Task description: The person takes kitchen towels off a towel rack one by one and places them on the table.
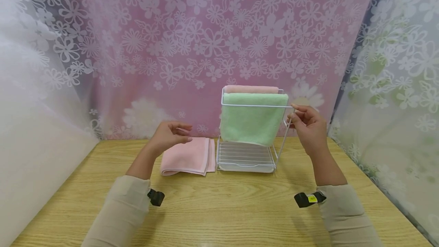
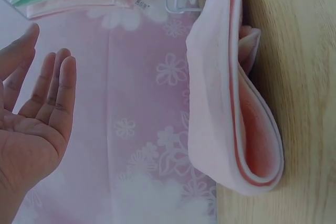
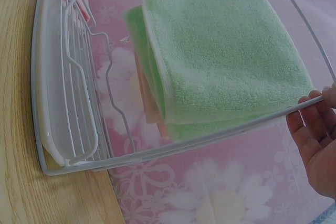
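A white wire rack [image 1: 247,164] with a tray at its base stands on the table. Over its upper bars hang a green towel [image 1: 252,121] and, behind it, a pink towel [image 1: 252,89]. My right hand [image 1: 310,129] pinches the rack's upper right corner between thumb and fingers; the right wrist view shows the fingertips on the white bar [image 3: 226,129]. Left of the rack lies a folded pink towel [image 1: 186,157], its looped fold facing the left wrist camera. My left hand [image 1: 168,136] hovers above that towel, fingers relaxed and nothing in them.
The wooden table [image 1: 205,209] runs back to a pink flowered curtain [image 1: 212,48]. Pale sheets hang at the left [image 1: 41,98] and right [image 1: 398,106] sides. A black wrist camera [image 1: 157,197] sits at the left cuff, another camera [image 1: 305,199] at the right.
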